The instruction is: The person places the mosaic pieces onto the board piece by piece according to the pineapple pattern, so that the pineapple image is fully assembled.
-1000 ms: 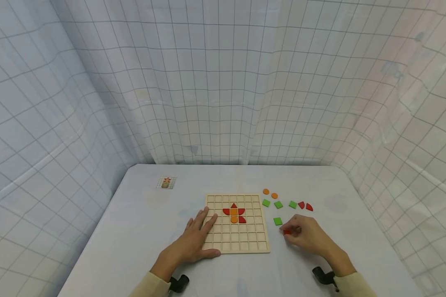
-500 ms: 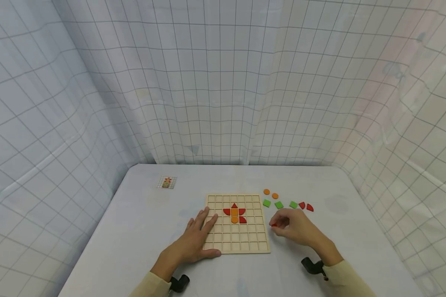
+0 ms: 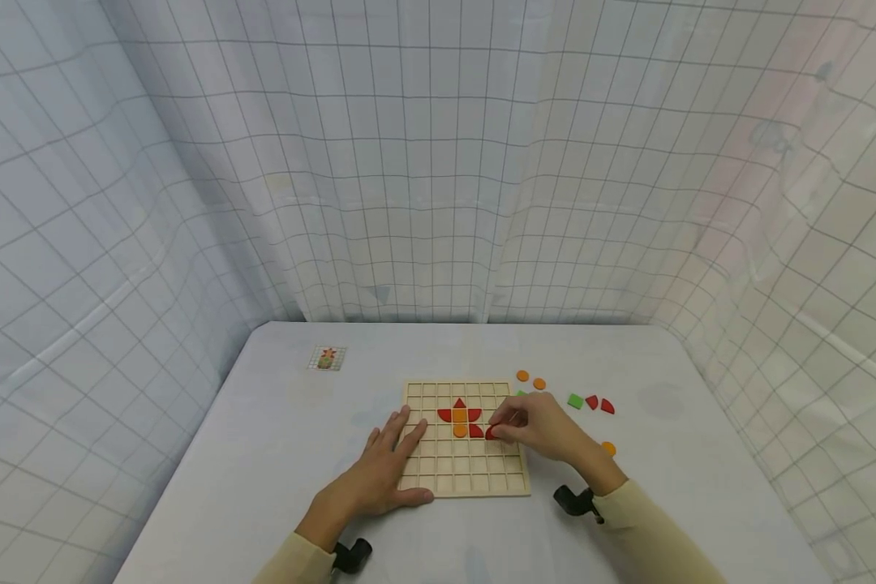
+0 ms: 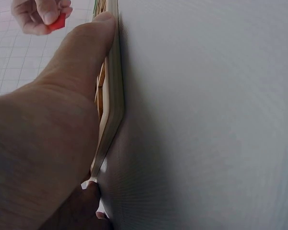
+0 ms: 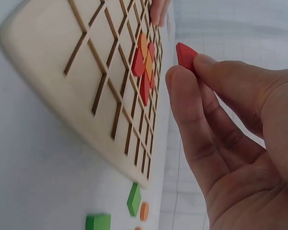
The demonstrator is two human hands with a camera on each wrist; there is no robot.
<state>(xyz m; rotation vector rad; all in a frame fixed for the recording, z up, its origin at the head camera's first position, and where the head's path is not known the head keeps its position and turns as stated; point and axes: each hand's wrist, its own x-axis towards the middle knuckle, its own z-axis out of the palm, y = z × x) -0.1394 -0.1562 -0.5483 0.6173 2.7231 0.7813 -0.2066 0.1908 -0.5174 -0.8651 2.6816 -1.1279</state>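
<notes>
Currently the right hand pinches a red piece above the gridded board — just right of the red and orange pieces — and the left hand lies spread along the board's left side.

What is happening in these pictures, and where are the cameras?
There's no robot here, just a person's two bare hands. The head picture comes from a camera worn on the head; the others come from cameras on each wrist. On the white table lies a wooden grid board with red and orange pieces in it. The left hand rests on the board's left side. The right hand pinches a red piece above the board. Loose pieces and a picture card lie nearby.
</notes>
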